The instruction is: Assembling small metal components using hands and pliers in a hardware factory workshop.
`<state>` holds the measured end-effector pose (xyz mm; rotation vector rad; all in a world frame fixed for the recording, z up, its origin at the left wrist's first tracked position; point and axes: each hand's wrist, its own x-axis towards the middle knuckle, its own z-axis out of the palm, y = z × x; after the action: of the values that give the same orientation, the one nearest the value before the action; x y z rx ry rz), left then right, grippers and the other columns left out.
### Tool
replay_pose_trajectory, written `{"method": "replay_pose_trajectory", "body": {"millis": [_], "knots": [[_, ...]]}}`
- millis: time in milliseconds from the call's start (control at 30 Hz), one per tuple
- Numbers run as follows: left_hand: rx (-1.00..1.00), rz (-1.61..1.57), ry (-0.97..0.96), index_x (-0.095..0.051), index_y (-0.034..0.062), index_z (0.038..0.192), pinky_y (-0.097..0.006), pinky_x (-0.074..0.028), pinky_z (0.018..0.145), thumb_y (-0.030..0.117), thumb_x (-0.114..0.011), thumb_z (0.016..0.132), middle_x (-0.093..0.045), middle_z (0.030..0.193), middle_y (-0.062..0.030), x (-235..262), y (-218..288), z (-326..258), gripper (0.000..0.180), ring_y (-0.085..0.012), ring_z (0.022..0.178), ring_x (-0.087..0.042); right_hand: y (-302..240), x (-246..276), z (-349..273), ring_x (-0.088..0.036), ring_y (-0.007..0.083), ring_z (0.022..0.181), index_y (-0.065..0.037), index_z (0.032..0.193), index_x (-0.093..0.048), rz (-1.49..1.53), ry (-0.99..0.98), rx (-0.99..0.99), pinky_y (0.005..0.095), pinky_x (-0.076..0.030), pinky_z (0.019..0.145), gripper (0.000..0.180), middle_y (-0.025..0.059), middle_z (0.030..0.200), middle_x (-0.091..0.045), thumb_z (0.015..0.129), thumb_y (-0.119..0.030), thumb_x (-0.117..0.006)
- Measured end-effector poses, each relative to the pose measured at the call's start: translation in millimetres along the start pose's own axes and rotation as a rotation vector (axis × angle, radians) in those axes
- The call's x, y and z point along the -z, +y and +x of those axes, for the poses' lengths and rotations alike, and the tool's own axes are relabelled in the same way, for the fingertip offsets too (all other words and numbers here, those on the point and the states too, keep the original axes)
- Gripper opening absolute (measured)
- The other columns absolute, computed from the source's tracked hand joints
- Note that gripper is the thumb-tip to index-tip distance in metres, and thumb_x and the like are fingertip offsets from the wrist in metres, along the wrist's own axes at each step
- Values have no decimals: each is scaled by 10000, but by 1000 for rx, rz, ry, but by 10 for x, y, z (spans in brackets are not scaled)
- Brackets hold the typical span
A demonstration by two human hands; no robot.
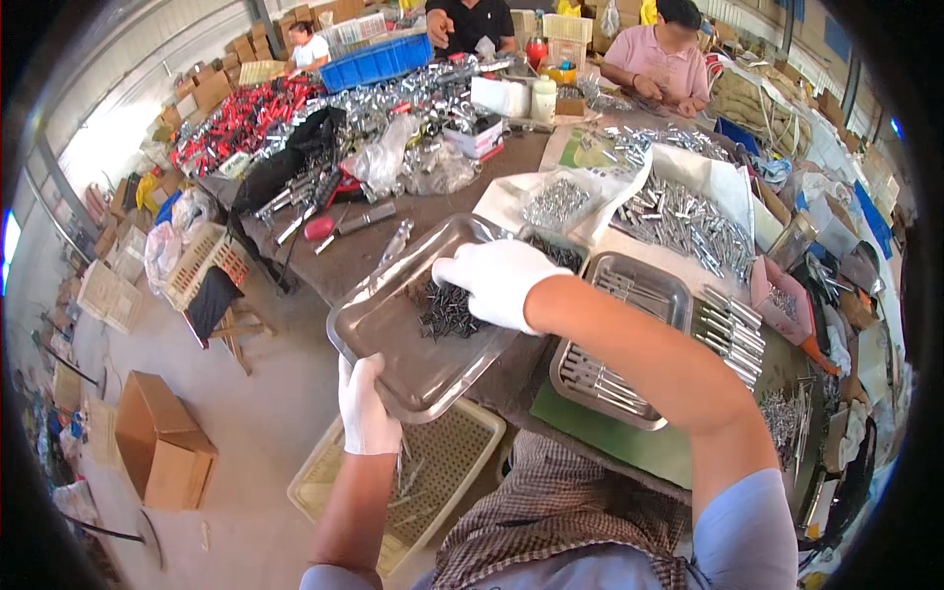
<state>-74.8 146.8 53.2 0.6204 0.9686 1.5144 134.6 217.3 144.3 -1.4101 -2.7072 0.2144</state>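
Observation:
My left hand (pixel 369 408), in a white glove, grips the near left rim of a shallow metal tray (pixel 382 344). The tray is held up at the table's edge. Inside it lies a pile of small dark screw-like pieces (pixel 447 315). Over that pile is my right hand (pixel 501 283), also white-gloved, its fingers bent and pressed together; whatever they hold is hidden. To the right, a second metal tray (pixel 680 313) contains silver rods in rows. More dark small pieces (pixel 553 252) sit in a container partly behind my right hand.
Silver parts (pixel 683 221) are heaped on white sheeting beyond the trays. Red-handled tools (pixel 241 123) and a blue crate (pixel 377 65) fill the far left. Below the table stand a cream plastic basket (pixel 320 472) and a cardboard box (pixel 162 442). Several people work across the table.

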Motion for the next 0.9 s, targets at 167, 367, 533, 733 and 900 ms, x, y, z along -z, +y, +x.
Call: {"method": "replay_pose_trajectory", "body": {"millis": [167, 367, 533, 733, 900], "knots": [[31, -52, -105, -530, 44, 1292, -454, -469, 1006, 66, -491, 878, -592, 1255, -117, -196, 161, 298, 417, -286, 1145, -582, 243, -37, -66, -654, 353, 952, -98, 1109, -607, 74, 216, 3, 446, -519, 852, 229, 168, 1004, -672, 904, -144, -516], [76, -47, -161, -582, 86, 1209, -496, -498, 983, 90, -500, 854, -631, 1186, -118, -477, 268, 1285, 363, -305, 1129, -608, 692, 350, -453, -669, 327, 851, -81, 1004, -586, 434, 518, -241, 420, -516, 795, 271, 161, 880, -671, 880, -312, -658], [-17, -62, -168, -474, 65, 1346, -575, -491, 967, 131, -434, 930, -536, 1324, -168, -1190, 367, 2502, 423, -364, 1221, -544, 1199, 382, -996, -697, 313, 893, -125, 1144, -613, 497, 581, -362, 385, -538, 810, 250, 166, 958, -703, 907, -205, -632], [-163, -90, -81, -471, 100, 1321, -578, -570, 798, 115, -482, 935, -544, 1244, -174, -2039, 301, 3888, 386, -332, 1088, -602, 1449, 558, -1623, -690, 302, 863, -45, 1000, -680, 356, 448, -508, 356, -534, 799, 145, 151, 937, -699, 919, -144, -612], [-242, -134, 135, -423, 51, 1333, -635, -548, 878, 76, -530, 924, -498, 1297, -202, -2553, 193, 4841, 423, -384, 1140, -568, 1375, 640, -2230, -702, 291, 816, -3, 896, -703, 174, 460, -647, 344, -538, 755, 97, 167, 874, -705, 859, -61, -635]]}}
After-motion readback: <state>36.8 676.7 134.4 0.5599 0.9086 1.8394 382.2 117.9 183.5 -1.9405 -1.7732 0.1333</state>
